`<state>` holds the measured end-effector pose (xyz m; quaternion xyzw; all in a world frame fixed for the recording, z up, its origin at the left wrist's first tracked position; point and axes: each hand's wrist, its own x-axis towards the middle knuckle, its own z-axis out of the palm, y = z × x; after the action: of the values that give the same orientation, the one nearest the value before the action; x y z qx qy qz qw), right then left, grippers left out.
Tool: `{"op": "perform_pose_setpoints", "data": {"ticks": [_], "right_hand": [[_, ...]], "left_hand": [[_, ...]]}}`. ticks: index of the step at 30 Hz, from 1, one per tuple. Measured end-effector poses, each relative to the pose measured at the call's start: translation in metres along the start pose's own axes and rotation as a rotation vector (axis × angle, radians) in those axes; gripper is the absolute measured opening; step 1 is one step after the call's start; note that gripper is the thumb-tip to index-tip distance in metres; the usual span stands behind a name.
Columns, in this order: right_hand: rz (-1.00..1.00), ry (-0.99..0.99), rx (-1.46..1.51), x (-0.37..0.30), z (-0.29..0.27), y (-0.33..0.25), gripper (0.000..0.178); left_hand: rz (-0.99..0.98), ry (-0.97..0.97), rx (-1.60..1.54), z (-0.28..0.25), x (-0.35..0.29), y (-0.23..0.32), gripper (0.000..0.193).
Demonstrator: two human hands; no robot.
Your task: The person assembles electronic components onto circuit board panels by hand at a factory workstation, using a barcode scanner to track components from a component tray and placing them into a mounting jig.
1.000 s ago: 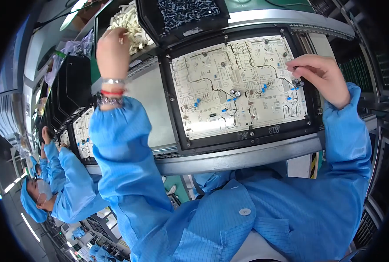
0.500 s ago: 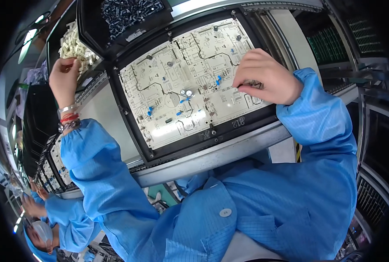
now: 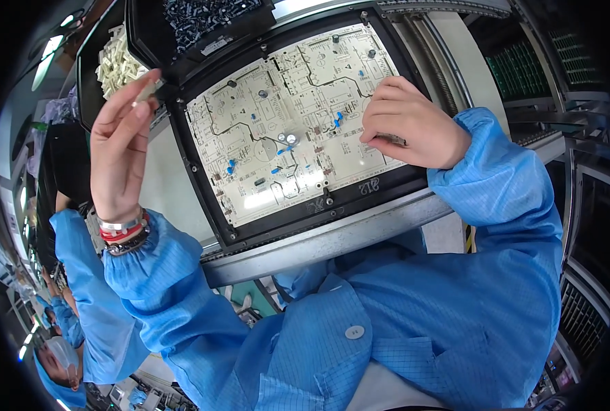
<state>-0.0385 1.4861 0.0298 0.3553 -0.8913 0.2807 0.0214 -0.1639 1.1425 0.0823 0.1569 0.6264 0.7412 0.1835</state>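
Observation:
My left hand (image 3: 121,140) is raised beside the bin of off-white parts. Its thumb and fingers pinch a small off-white block-shaped component (image 3: 145,93). Over the right side of a pale printed circuit board (image 3: 349,161), my right hand (image 3: 414,125) is closed with its fingers curled inward. Something small and dark shows under those fingers, too hidden to name. The board lies in a black frame (image 3: 277,234) and carries blue, black and silver-topped components, among them two round capacitors (image 3: 286,138) near its middle.
Beyond the frame stands a black bin (image 3: 147,49) of small dark parts. Left of it is a bin of off-white parts (image 3: 115,61). A metal rail (image 3: 319,245) runs along the near side. Another person in a blue coat (image 3: 99,301) is at the left.
My left hand has come away from the off-white parts, moving right and nearer, with one component now visible in its fingers. My right hand has barely shifted. The co-worker at left has moved.

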Motion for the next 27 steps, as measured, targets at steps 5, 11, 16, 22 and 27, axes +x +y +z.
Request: {"op": "perform_pose_setpoints", "data": {"ticks": [5,11,16,22,27], "right_hand": [[-0.015,0.042,-0.03,-0.003,0.007,0.001,0.01],[-0.063,0.115,-0.07,-0.005,0.02,0.001,0.01],[-0.154,0.083,-0.152,-0.007,0.01,0.012,0.013],[0.172,0.447,0.336,-0.022,-0.052,0.046,0.02],[0.387,0.617,0.204,-0.033,-0.081,0.042,0.014]], "left_hand": [[-0.077,-0.136,-0.107,0.049,0.002,0.004,0.025],[-0.084,-0.281,-0.008,0.094,0.017,0.0,0.022],[-0.118,-0.34,0.223,0.129,0.039,-0.01,0.022],[-0.199,-0.335,0.234,0.17,0.054,-0.046,0.022],[0.098,-0.373,0.501,0.193,0.071,-0.086,0.021]]}}
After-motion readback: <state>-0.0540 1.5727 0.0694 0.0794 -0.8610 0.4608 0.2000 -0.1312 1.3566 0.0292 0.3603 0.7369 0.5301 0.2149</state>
